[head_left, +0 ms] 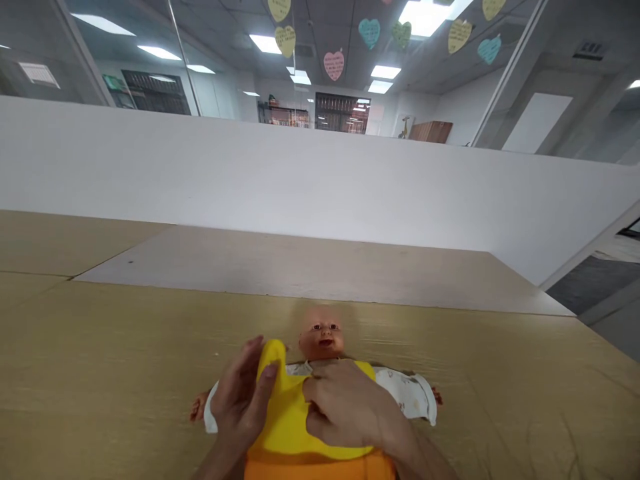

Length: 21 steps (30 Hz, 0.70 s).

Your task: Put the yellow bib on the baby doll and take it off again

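A baby doll (323, 332) lies on its back with its head toward the wall and its arms spread in a white patterned top (403, 393). Over its chest is a yellow bib (285, 417) with an orange lower part (317, 467). My left hand (245, 393) grips the bib's upper left strap between thumb and fingers, holding it up beside the doll's neck. With fingers curled, my right hand (345, 403) holds the bib near its neckline, just below the doll's chin. The right fingertips are partly hidden, and the doll's legs are out of view.
The doll lies on a light wooden table (125, 373). Behind it runs a paler grey panel (300, 263), then a low white wall (280, 180) topped by glass with heart-shaped paper notes (334, 65). The table's right edge drops off toward a dark floor area (595, 287).
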{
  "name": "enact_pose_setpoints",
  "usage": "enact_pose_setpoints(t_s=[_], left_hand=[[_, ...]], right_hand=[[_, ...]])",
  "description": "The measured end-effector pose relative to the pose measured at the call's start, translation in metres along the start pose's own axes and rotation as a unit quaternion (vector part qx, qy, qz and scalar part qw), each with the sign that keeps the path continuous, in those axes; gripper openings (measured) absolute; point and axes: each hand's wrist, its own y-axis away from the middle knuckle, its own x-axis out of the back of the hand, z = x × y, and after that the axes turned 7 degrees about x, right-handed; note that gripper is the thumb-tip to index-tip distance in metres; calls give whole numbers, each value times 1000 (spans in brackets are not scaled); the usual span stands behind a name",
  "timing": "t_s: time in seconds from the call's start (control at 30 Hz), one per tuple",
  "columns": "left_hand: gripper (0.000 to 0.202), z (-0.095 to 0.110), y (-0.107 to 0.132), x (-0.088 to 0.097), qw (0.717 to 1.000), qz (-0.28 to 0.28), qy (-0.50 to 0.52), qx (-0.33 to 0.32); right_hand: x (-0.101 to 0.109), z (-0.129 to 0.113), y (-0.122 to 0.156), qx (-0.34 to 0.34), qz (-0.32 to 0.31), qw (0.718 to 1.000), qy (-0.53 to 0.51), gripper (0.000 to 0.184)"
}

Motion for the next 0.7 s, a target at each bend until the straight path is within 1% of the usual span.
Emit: enact_pose_setpoints(t_s=[0.07,0.1,0.13,0.17,0.2,0.27,0.33,0.4,0.43,0.47,0.53,0.57,0.6,0.63,0.67,0.7], left_hand=[[42,-4,-5,7,999,-32,-12,9],[42,-8,-7,11,998,-42,-34,22],[41,-13,-10,15,996,-47,-69,42],[39,-20,-11,20,991,-56,-107,62],[37,-28,-10,25,982,-77,-149,80],[32,-48,-7,35,961,-125,-226,102],[30,-69,-2,43,947,-163,-266,71],[31,-84,3,47,937,-193,-292,9],[32,-89,4,47,931,-203,-304,-20],[32,-92,5,46,924,-210,-316,-44],[31,-93,5,42,912,-223,-336,-72],[30,-92,5,39,907,-233,-343,-78],[29,-91,5,37,902,-243,-348,-81],[28,-90,6,35,897,-254,-353,-83],[29,-90,6,34,892,-264,-355,-85],[29,-89,7,34,889,-272,-358,-89]], right_hand=[[13,1,20,-25,19,999,-19,7],[20,3,32,-40,18,998,-34,6],[28,7,44,-64,0,996,-55,9],[36,12,57,-87,-27,992,-92,8],[43,19,70,-112,-28,986,-118,10],[55,38,96,-121,-54,976,-170,18],[62,63,122,-165,-60,959,-221,18],[65,93,146,-235,-89,921,-297,14],[66,109,157,-270,-85,902,-326,13],[65,124,168,-318,-60,880,-349,11],[64,154,187,-422,-18,819,-389,7],[63,167,196,-469,6,790,-395,5],[61,179,203,-529,39,751,-394,7],[59,189,209,-567,61,722,-391,9],[56,198,215,-591,77,699,-396,13],[52,206,219,-604,108,693,-378,14]])
